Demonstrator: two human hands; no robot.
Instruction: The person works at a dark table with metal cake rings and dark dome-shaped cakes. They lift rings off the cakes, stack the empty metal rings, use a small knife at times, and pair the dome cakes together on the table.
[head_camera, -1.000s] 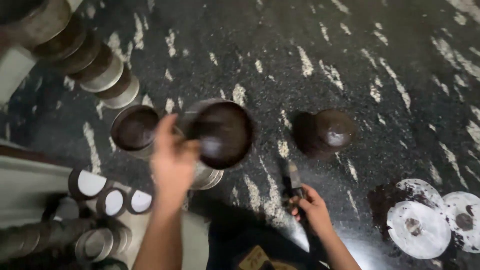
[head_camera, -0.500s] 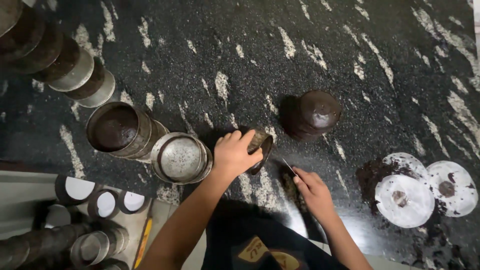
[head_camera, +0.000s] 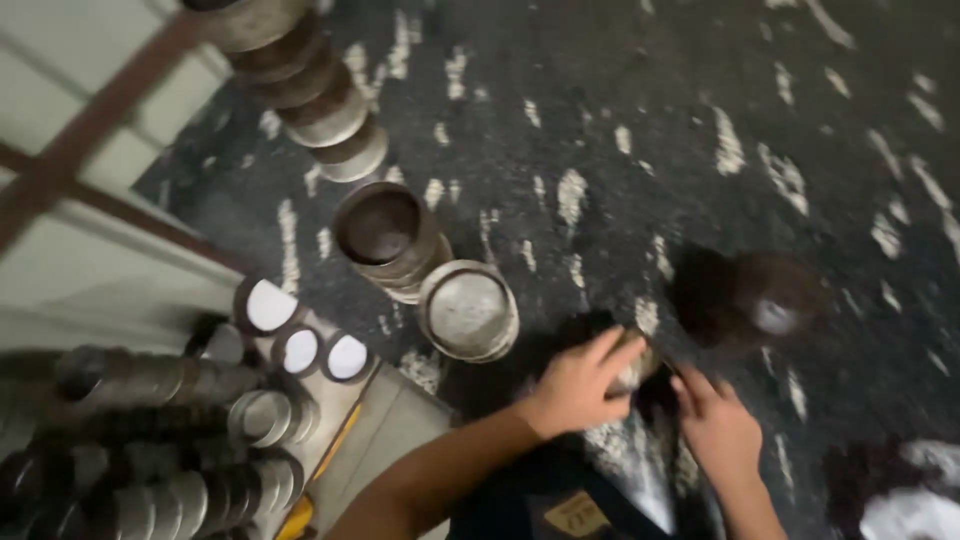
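Small round metal tin (head_camera: 632, 368), dull and dark-rimmed, gripped by both hands.

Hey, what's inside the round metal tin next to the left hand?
The round metal tin shows only a pale, speckled bottom. Nothing visibly sits inside it, though motion blur hides fine detail.

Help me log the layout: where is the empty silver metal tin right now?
In the head view, the silver metal tin sits left of centre on the dark speckled floor, beside the brown-lined tin and up-left of the left hand.
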